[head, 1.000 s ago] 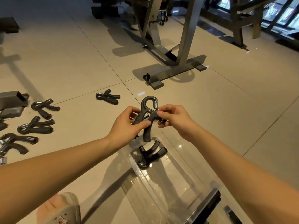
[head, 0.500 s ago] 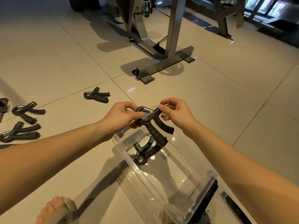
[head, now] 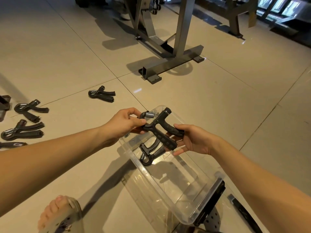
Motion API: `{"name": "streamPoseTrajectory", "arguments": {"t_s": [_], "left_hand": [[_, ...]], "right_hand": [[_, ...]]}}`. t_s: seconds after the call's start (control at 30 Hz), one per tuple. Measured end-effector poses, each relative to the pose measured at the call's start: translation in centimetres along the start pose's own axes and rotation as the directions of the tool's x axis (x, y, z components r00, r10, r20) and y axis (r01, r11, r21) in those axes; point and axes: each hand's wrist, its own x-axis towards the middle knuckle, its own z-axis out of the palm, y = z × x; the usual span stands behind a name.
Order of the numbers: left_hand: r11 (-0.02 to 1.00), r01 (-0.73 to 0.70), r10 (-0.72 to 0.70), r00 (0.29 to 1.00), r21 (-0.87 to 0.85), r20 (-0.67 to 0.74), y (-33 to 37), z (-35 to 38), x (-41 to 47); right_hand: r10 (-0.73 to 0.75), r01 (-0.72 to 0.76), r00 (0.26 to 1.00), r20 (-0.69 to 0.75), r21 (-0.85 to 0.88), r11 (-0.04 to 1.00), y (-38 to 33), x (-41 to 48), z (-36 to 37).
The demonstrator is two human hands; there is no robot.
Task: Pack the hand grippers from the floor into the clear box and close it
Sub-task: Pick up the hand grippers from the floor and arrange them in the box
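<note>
Both hands hold a black hand gripper point(head: 159, 130) with a steel spring just above the far end of the clear box point(head: 170, 187). My left hand point(head: 124, 122) pinches its spring end. My right hand point(head: 195, 139) has its fingers under and round the two handles. One more black hand gripper point(head: 149, 153) lies inside the box at the far end. Several others lie on the tiled floor to the left: one point(head: 101, 94) near a tile joint, one point(head: 30, 110) and one point(head: 21, 131) further left.
A grey steel equipment frame point(head: 170, 63) stands on the floor beyond the box. The box's black latch point(head: 212, 202) is at its near end. My sandalled foot point(head: 62, 214) is at the bottom left. A dark strip point(head: 244, 214) lies right of the box.
The held gripper was turned from upright to lying flat and lowered toward the box. My right hand shifted from its top to its handles.
</note>
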Motion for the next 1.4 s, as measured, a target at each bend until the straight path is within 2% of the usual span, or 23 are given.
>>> {"name": "streamPoseTrajectory", "arguments": {"t_s": [0.07, 0.17, 0.27, 0.33, 0.43, 0.5, 0.53, 0.57, 0.67, 0.77, 0.9, 1.1, 1.27, 1.4], "left_hand": [[0.999, -0.007, 0.006, 1.0, 0.031, 0.025, -0.2, -0.1, 0.1], [0.983, -0.056, 0.048, 0.998, 0.175, 0.051, 0.0, -0.5, 0.0], [0.915, -0.183, 0.168, 0.983, 0.36, 0.074, 0.3, -1.1, 0.1], [0.821, -0.273, 0.247, 0.962, 0.501, 0.12, 0.5, -1.7, 0.4], [0.62, -0.334, 0.351, 0.928, 0.71, 0.129, 0.1, -2.6, 0.9], [0.488, -0.289, 0.415, 0.907, 0.824, 0.072, -0.7, -2.7, 1.1], [0.46, -0.231, 0.414, 0.91, 0.858, 0.023, -1.3, -2.7, 1.1], [0.472, -0.16, 0.38, 0.924, 0.867, -0.036, -1.9, -2.6, 1.1], [0.631, -0.023, 0.198, 0.971, 0.775, -0.133, -3.8, -2.4, 1.4], [0.72, -0.025, 0.146, 0.982, 0.693, -0.116, -4.8, -2.8, 1.5], [0.792, -0.059, 0.138, 0.987, 0.607, -0.084, -4.8, -3.6, 2.1], [0.765, -0.138, 0.153, 0.988, 0.629, 0.031, -3.9, -4.2, 3.7], [0.771, -0.147, 0.157, 0.987, 0.62, 0.039, -3.7, -4.0, 4.4], [0.796, -0.131, 0.151, 0.988, 0.591, 0.015, -4.1, -4.0, 4.7]], "right_hand": [[0.019, -0.02, 0.998, 0.055, 0.02, 1.0, 0.3, 0.0, -0.2], [0.008, -0.013, 0.995, 0.098, 0.053, 0.999, 0.5, 0.0, -0.5], [-0.006, 0.005, 0.993, 0.116, 0.008, 1.0, 0.3, 0.0, -0.9], [-0.018, 0.025, 0.993, 0.12, -0.055, 0.998, 0.2, 0.2, -1.1], [-0.059, 0.077, 0.993, 0.1, -0.19, 0.979, 0.2, 0.6, -1.2], [-0.092, 0.111, 0.993, 0.079, -0.289, 0.951, 0.2, 0.8, -1.2], [-0.117, 0.128, 0.992, 0.052, -0.352, 0.927, 0.2, 1.1, -1.1], [-0.149, 0.142, 0.989, 0.016, -0.425, 0.894, 0.3, 1.4, -1.0], [-0.236, 0.131, 0.969, -0.07, -0.667, 0.734, 1.1, 2.2, -1.0], [-0.259, 0.083, 0.964, -0.053, -0.87, 0.487, 2.4, 3.0, -0.8], [-0.255, 0.106, 0.965, 0.051, -0.973, 0.207, 5.3, 4.6, -0.4], [-0.241, 0.109, 0.966, 0.094, -0.993, 0.048, 7.5, 5.7, -1.6], [-0.229, 0.107, 0.966, 0.121, -0.992, -0.073, 9.1, 6.6, -2.3], [-0.254, 0.1, 0.954, 0.158, -0.969, -0.227, 9.2, 7.3, -2.0]]}}
